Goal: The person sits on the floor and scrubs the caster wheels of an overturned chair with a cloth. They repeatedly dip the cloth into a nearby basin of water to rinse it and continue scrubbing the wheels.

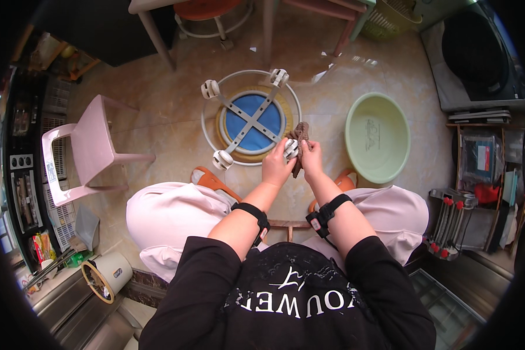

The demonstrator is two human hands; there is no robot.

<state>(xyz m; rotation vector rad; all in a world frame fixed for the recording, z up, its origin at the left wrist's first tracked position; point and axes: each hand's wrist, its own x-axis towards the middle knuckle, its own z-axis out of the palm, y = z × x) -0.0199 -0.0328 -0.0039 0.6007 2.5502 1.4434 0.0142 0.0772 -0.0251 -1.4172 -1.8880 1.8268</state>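
An upturned round stool lies on the floor before me, its blue underside (240, 118) facing up, with a metal cross frame, a white ring and white caster wheels at the arm ends. My left hand (278, 164) grips the near right caster (291, 148). A crumpled brown cloth (303, 133) is pinched in my right hand (310, 158), against that same caster. The other casters, such as the near left one (222, 160), stand free of my hands.
A pale green plastic basin (376, 140) stands to the right of the stool. On the left is a pink plastic chair (94, 142). A white waste bin (113, 271) lies at lower left. Table legs (155, 37) and another stool (208, 9) are at the far side.
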